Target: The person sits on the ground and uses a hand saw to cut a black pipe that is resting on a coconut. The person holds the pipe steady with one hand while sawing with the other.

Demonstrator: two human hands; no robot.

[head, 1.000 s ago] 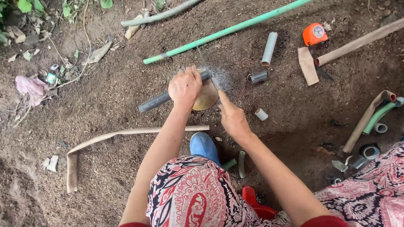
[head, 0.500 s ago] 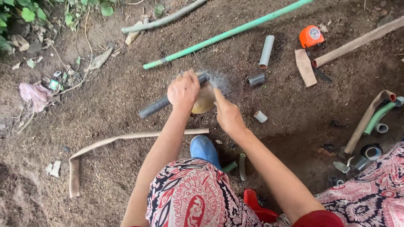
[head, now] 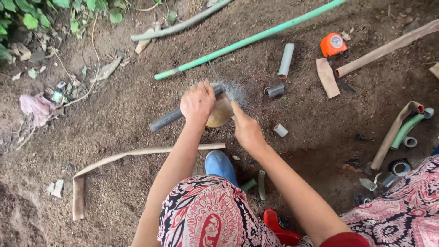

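On bare brown soil, head view: left hand (head: pixel 197 103) is closed in a fist around a dark grey pipe (head: pixel 167 119), which lies aslant from near-left to far-right. The pipe's far end rests across a tan rounded block (head: pixel 220 112), with pale dust scattered on the ground just beyond it. Right hand (head: pixel 247 130) sits immediately right of the block, fingers curled and thumb extended toward the pipe; whether it grips anything cannot be told.

A blue boot toe (head: pixel 220 165) is planted just near of the block, between the two forearms. A long green pipe (head: pixel 249 39) runs diagonally across the far ground. Right of the hands lie short grey pipe offcuts: one upright-lying piece (head: pixel 286 61), one stub (head: pixel 275 91), one small white ring (head: pixel 281 130). An orange tape measure (head: pixel 333 44) sits far right. A bent tan strip (head: pixel 137 158) lies near left.
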